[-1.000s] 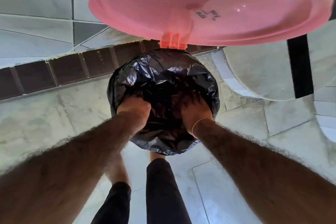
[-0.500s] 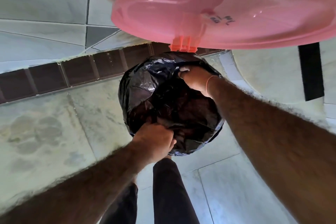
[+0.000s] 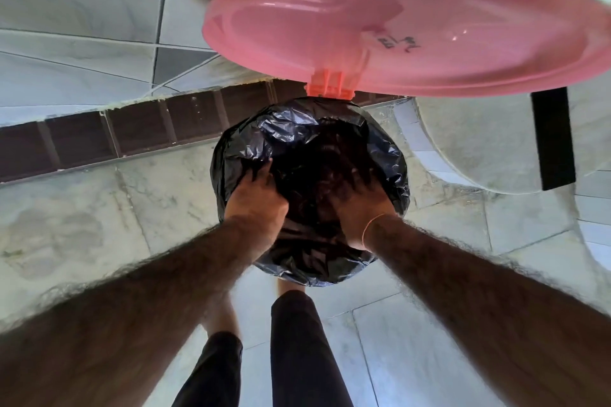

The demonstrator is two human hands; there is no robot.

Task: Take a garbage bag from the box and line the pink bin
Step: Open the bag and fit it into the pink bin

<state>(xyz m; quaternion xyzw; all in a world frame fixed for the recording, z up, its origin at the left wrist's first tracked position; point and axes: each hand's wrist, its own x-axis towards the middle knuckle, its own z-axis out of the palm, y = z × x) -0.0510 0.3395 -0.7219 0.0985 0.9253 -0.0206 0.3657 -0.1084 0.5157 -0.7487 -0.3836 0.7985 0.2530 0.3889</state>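
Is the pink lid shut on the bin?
No, the pink lid stands up open on its hinge while both hands push the black bag down into the bin.

We find only one piece of writing: a few dark handwritten marks on the underside of the raised pink lid (image 3: 413,26), just right of its hinge arm. They appear upside down to us, in two short groups side by side, and we cannot make out which letters or digits they are; the strokes are small and slightly blurred. We see no print, brand or label on the black garbage bag (image 3: 297,129) that covers the bin opening, and we read nothing on the floor tiles (image 3: 413,340) or the wall tiles (image 3: 82,3).
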